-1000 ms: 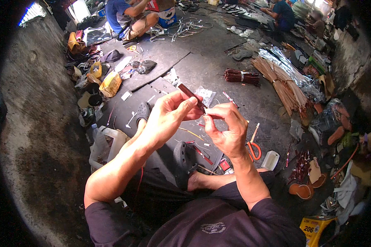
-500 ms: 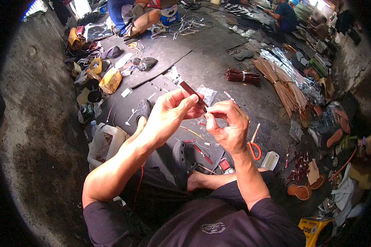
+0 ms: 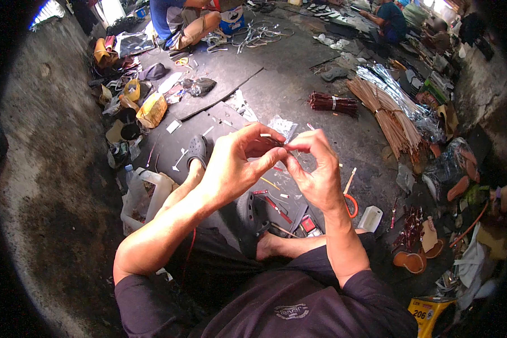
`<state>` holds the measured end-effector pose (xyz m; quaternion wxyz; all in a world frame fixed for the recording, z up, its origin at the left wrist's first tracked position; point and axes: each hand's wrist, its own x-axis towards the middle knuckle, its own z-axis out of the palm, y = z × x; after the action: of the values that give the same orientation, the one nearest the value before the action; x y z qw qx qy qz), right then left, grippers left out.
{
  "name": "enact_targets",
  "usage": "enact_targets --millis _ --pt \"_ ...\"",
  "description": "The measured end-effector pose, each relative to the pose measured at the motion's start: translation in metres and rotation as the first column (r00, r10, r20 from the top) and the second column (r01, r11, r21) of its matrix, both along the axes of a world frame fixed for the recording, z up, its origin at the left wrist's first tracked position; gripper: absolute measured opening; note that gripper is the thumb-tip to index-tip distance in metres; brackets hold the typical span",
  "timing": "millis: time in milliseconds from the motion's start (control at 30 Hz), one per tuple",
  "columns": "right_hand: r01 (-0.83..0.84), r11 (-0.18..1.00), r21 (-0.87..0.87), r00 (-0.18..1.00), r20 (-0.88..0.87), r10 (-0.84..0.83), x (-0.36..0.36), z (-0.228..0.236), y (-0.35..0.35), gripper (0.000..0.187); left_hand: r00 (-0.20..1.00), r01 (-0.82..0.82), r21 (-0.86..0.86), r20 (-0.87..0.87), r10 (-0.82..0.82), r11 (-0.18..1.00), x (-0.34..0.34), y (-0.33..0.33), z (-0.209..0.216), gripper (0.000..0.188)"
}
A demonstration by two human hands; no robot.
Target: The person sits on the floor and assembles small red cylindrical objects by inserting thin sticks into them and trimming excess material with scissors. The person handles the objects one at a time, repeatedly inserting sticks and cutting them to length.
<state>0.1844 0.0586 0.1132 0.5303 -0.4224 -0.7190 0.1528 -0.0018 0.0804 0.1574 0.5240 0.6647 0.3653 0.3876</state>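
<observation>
Both my hands are raised over the floor in front of me, fingertips meeting. My left hand (image 3: 234,163) is closed on a dark brown strip (image 3: 272,142), leather-like in look, which its fingers mostly hide. Thumb and forefinger of my right hand (image 3: 316,172) pinch together at the strip's right end; whether a smaller piece is between them I cannot make out. On the floor below lie dark red strip pieces (image 3: 278,210) and a small red box (image 3: 308,224). Scissors with an orange handle (image 3: 351,206) lie beyond my right wrist.
A white cut-open jug (image 3: 162,187) stands by my left leg, a white tray (image 3: 370,218) by my right knee. Farther right lie a dark red strap bundle (image 3: 333,105) and a tan bundle (image 3: 384,112). Another person (image 3: 188,25) sits at the far left.
The strip, earlier sticking up out of my left hand, is now turned and mostly hidden by my fingers. My right hand has turned slightly and stays close against my left.
</observation>
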Motion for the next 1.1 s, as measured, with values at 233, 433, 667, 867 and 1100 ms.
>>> enact_targets --millis 233,433,667,867,1100 --pt "-0.097 0.987 -0.126 0.984 -0.159 0.077 0.002 0.003 -0.006 0.022 0.997 0.01 0.248 -0.082 0.01 0.969 0.004 -0.005 -0.003 0.014" --pt "-0.035 0.991 -0.127 0.997 -0.075 0.025 -0.001 -0.002 -0.002 0.022 0.935 -0.052 0.477 -0.286 0.211 0.877 0.008 -0.013 0.004 0.012" --pt "-0.006 0.984 -0.176 0.969 -0.244 -0.038 -0.006 0.006 -0.01 0.023 0.987 -0.077 -0.112 0.129 0.091 0.991 -0.002 0.004 -0.001 0.019" --pt "-0.133 0.948 -0.288 0.921 -0.39 0.011 0.008 0.004 -0.018 0.019 0.974 0.027 -0.29 0.224 0.04 0.957 -0.003 0.009 -0.008 0.02" --pt "-0.138 0.959 -0.246 0.905 -0.426 0.021 0.007 0.003 -0.017 0.014 0.972 0.067 -0.241 0.235 -0.009 0.968 -0.002 0.006 -0.011 0.022"
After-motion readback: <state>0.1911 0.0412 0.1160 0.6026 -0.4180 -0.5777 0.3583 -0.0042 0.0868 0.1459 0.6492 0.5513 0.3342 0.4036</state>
